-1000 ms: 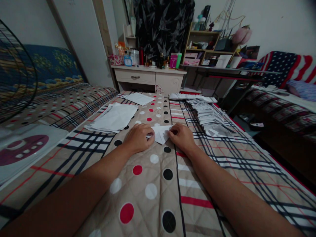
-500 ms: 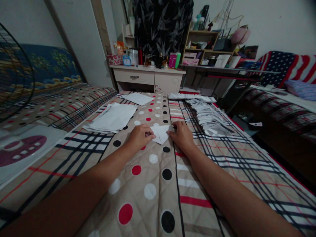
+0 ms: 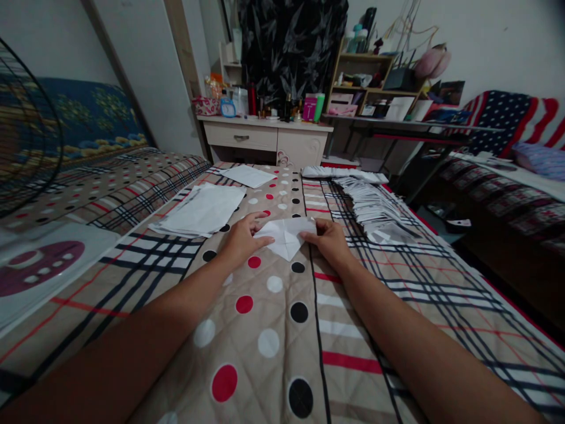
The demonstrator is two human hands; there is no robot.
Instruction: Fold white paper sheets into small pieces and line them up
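The right hand (image 3: 330, 241) is pinching the right corner of a creased white paper (image 3: 286, 235) between thumb and curled fingers, while the left hand (image 3: 241, 238) is holding its thumb and fingers parted, the thumb touching the paper's left side. The paper is pointing one corner toward the bedspread's (image 3: 247, 365) near edge, between its left and right edges. Both forearms are slanting inward from the near corners, the palms facing each other, the right fingers bending more tightly.
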